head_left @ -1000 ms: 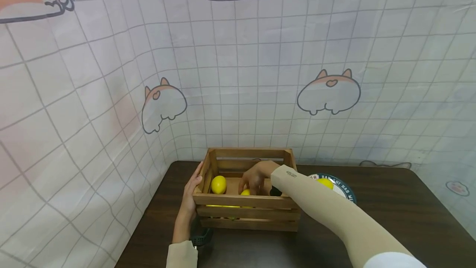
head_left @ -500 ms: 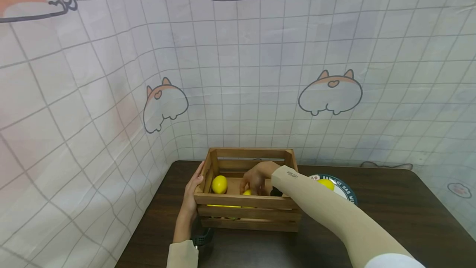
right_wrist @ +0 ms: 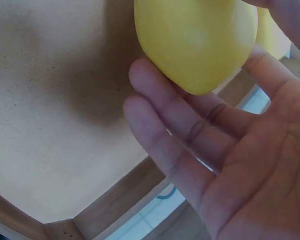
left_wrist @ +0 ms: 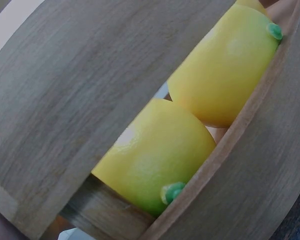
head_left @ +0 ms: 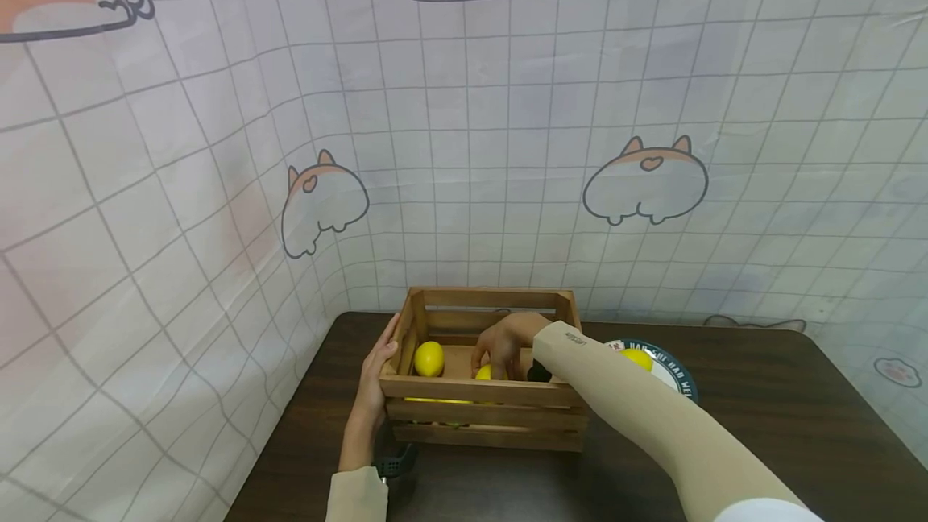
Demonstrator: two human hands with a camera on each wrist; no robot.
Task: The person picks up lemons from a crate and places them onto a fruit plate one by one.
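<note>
A slatted wooden crate [head_left: 482, 393] stands on the table with several yellow lemons in it. My left hand [head_left: 373, 373] rests along its left end, fingers straight against the wood. Down inside, my right hand [head_left: 503, 345] holds a lemon [head_left: 483, 373] near the front wall. The right wrist view shows that lemon [right_wrist: 197, 45] between the thumb and fingers [right_wrist: 165, 97]. One more lemon [head_left: 429, 358] lies at the crate's left. Through the slats, the left wrist view shows a lemon [left_wrist: 157, 155] with a green stem end, and a second lemon [left_wrist: 225, 67] beyond it.
To the right of the crate, a plate [head_left: 685, 381] with a dark lettered rim bears a lemon [head_left: 638, 358], partly behind my right sleeve [head_left: 638, 409]. The dark wooden table [head_left: 783, 409] meets a fabric wall [head_left: 493, 143] printed with a grid and cartoon dogs.
The head view has shifted slightly. My right hand has moved a little within the crate, and slightly more of its lemon shows. My left hand stays at the crate's end.
</note>
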